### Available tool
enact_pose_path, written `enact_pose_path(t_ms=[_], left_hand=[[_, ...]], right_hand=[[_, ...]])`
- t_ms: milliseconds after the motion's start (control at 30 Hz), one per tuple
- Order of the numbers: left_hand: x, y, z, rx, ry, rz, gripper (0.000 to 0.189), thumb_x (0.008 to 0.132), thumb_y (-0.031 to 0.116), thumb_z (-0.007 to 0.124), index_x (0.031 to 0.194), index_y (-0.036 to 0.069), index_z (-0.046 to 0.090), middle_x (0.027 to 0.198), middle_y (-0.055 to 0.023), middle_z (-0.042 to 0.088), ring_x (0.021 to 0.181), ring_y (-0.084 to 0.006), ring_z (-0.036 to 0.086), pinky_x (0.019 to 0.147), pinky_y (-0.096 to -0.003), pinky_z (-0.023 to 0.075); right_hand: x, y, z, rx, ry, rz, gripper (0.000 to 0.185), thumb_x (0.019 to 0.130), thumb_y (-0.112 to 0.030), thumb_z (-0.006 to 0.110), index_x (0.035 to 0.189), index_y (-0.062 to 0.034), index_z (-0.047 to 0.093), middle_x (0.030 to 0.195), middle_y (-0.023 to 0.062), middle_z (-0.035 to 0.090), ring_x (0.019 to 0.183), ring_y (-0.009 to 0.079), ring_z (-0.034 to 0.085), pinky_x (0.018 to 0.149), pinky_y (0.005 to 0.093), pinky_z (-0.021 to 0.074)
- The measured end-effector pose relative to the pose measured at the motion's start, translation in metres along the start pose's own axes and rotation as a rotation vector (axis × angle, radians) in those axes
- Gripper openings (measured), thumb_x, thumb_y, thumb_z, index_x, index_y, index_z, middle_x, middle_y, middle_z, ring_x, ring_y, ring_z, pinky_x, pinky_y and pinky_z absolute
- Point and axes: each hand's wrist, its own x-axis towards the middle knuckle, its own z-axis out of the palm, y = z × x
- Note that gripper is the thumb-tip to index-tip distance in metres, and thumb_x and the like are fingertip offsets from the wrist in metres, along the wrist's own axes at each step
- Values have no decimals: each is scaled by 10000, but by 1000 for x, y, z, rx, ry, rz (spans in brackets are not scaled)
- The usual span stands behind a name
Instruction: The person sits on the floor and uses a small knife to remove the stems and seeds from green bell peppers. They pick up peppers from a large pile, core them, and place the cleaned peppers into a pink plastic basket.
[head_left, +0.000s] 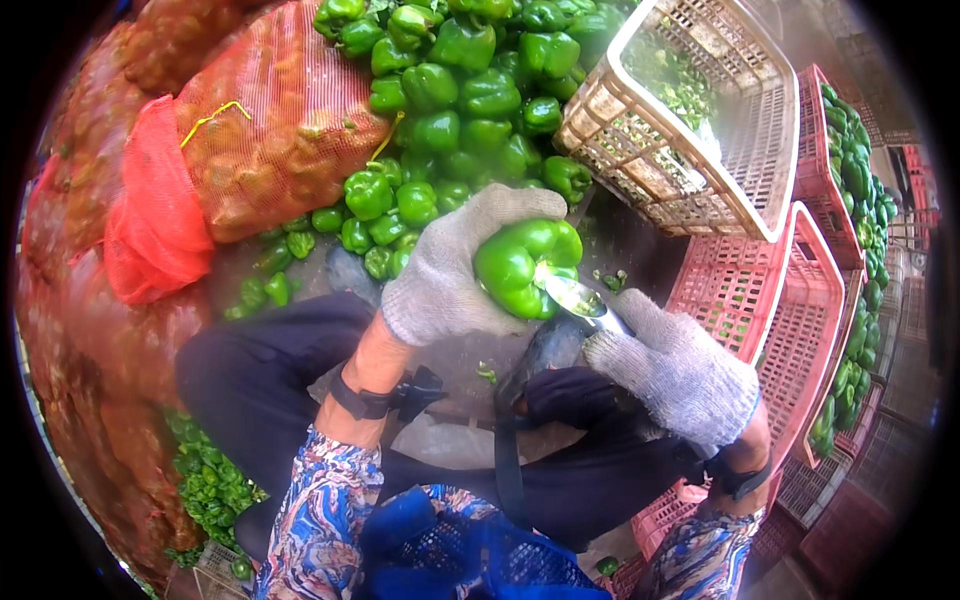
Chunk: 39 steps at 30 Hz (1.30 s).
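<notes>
In a grey knitted glove, my left hand (457, 270) grips a green bell pepper (517, 259) from its left side, thumb and fingers around it. My right hand (667, 360), gloved the same way, is closed on a metal coring tool (577, 300) with a scoop-like blade. The blade's tip touches the pepper at its pale, cut-looking centre; whether it is inside cannot be told. The tool's handle is mostly hidden by the right glove. Beyond both hands lies a large heap of green bell peppers (465, 97).
Full red mesh sacks (285, 142) stand at the left. At the upper right a dirty white plastic crate (675, 150) holds green scraps. Pink crates (802, 337) stand at the right, beside more green peppers (859, 172). Loose scraps (486, 373) lie on the ground between the legs.
</notes>
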Motion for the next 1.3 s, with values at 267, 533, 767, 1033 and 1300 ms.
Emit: enact_pose_path(t_ms=[267,533,767,1033,1300], left_hand=[[6,11,1,80,1,-11,663,664,65,903,1281,82,660,1201,-109,691,1090,-227,697,949,-336,550],[2,9,6,127,56,-26,703,638,67,919,1289,82,656,1207,-101,691,1078,-224,692,958,-331,544],[0,-1,2,33,12,-106,757,601,79,930,1303,69,646,1213,-84,688,1108,-202,678,982,-332,536],[1,-1,7,53,-72,-86,744,586,69,908,1287,70,658,1206,-81,690,1104,-207,676,985,-329,531],[-2,-3,6,142,2,-33,779,566,85,920,1300,78,657,1222,-96,688,1100,-230,678,987,-346,536]], right_hand=[[8,22,1,-408,-15,-392,364,974,-134,616,1329,-52,624,1257,267,609,905,421,700,801,464,588],[26,23,5,75,-12,-117,355,1033,-269,631,1315,-54,622,868,158,656,680,250,682,612,380,569],[28,12,3,462,-161,252,346,1037,-331,631,1264,-70,621,697,27,584,483,108,583,427,264,474],[24,55,7,-181,61,-447,506,1018,-330,638,1451,-86,545,846,89,679,623,189,666,514,325,557],[30,26,9,642,-219,380,435,1038,-446,593,1172,-35,631,691,33,598,520,113,571,421,256,452]])
